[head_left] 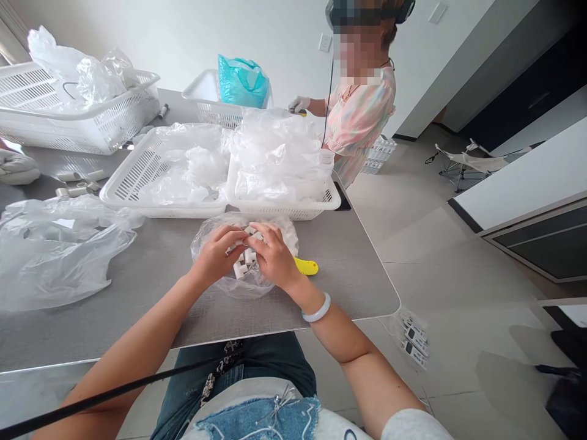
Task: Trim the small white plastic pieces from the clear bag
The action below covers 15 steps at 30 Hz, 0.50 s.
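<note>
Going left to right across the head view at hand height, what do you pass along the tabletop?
Crumpled clear plastic bag → left hand → white blocks → right hand → yellow plastic tool → grey table's right edge

Thin glossy plastic bag [270, 286] on matt tabletop [334, 287] beside smooth plastic basket [284, 211].
</note>
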Available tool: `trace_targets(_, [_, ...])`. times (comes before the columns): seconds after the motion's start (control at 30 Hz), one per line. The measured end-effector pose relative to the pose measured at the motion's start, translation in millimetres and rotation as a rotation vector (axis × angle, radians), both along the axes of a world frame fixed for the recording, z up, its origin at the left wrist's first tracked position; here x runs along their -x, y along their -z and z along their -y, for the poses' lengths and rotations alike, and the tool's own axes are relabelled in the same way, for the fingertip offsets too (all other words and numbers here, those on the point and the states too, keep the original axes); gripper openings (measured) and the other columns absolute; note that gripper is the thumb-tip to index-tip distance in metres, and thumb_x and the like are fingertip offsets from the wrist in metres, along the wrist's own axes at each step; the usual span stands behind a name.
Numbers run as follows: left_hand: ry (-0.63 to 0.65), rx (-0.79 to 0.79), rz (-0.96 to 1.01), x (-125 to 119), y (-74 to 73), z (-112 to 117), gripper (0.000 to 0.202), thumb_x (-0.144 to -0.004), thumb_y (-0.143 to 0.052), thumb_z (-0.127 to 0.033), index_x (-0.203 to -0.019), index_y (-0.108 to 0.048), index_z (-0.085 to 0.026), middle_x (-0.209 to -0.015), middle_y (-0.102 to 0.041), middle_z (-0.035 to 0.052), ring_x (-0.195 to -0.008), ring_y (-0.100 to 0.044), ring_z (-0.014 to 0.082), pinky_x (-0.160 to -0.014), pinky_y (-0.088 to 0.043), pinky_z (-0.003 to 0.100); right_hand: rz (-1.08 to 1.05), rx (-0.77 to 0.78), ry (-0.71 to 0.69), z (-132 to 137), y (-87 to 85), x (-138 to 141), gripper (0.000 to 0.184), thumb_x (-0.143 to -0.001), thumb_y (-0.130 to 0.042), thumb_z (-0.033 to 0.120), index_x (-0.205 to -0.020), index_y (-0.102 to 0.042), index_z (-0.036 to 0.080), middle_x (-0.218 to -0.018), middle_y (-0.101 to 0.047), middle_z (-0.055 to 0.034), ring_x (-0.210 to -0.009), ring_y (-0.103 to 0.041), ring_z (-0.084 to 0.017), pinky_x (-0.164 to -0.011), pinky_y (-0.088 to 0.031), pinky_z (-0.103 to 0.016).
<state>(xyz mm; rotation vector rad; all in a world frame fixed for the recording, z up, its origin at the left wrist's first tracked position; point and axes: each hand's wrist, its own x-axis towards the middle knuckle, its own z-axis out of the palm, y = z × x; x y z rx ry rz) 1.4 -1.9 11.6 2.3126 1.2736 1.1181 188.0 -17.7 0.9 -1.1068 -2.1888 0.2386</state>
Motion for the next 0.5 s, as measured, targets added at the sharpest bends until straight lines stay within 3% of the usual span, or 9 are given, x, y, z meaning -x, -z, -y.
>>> trace_targets(0.17, [0.068, -0.168, -0.082, -6, 0.6, 1, 0.022, -0.095, -0.049, -0.023, -0.089, -0.07, -0.024, -0.092, -0.072, 0.0104, -0.086, -0.066, 0.0244, -0.081, -0.055, 0.039, -0.036, 0.03, 0.002, 3, 4.4, 9, 0.038, -0.093, -0.041, 0.008, -0.117, -0.069, 0.017, -0.153, -0.048, -0.0157, -0.146, -0.037, -0.029, -0.117, -0.043, -0.054])
trace_targets(0.27, [0.012, -0.111, -0.02, -6, 1.0, 0, 0.017, -0.093, -0.053, -0.025, -0.088, -0.069, -0.024, -0.096, -0.071, 0.0103, -0.09, -0.067, 0.0259, -0.084, -0.055, 0.043, -0.148, 0.029, -0.013, 3, 3.0, 8, 0.035, -0.095, -0.041, 0.011, -0.114, -0.069, 0.02, -0.14, -0.06, -0.0132, -0.139, -0.046, -0.026, -0.115, -0.046, -0.05])
trace_targets(0.33, [-0.091, 0.031, 0.174, -4, -0.1, -1, 0.009, -0.089, -0.063, -0.031, -0.089, -0.067, -0.023, -0.096, -0.07, 0.0082, -0.089, -0.068, 0.0254, -0.085, -0.056, 0.044, -0.26, 0.02, 0.023, 3, -0.7, 2, 0.033, -0.097, -0.039, 0.014, -0.112, -0.068, 0.023, -0.116, -0.071, -0.0091, -0.122, -0.058, -0.022, -0.107, -0.051, -0.045])
trace_targets(0.4, [-0.114, 0.279, 0.479, -3, -2.9, -1, 0.02, -0.082, -0.073, -0.037, -0.096, -0.067, -0.023, -0.093, -0.069, 0.0044, -0.085, -0.07, 0.0232, -0.084, -0.059, 0.043, -0.319, -0.009, 0.048, 3, -4.6, -3, 0.032, -0.097, -0.037, 0.014, -0.101, -0.067, 0.025, -0.096, -0.072, -0.0056, -0.106, -0.063, -0.021, -0.1, -0.054, -0.042])
trace_targets(0.5, [0.008, 0.678, 0.905, -2, -8.4, -2, 0.036, -0.074, -0.083, -0.04, -0.102, -0.069, -0.022, -0.087, -0.071, 0.0021, -0.085, -0.074, 0.0224, -0.086, -0.061, 0.04, -0.251, -0.09, -0.004, 4, -7.1, -7, 0.032, -0.092, -0.038, 0.01, -0.082, -0.063, 0.025, -0.102, -0.072, -0.0055, -0.111, -0.06, -0.022, -0.102, -0.052, -0.043])
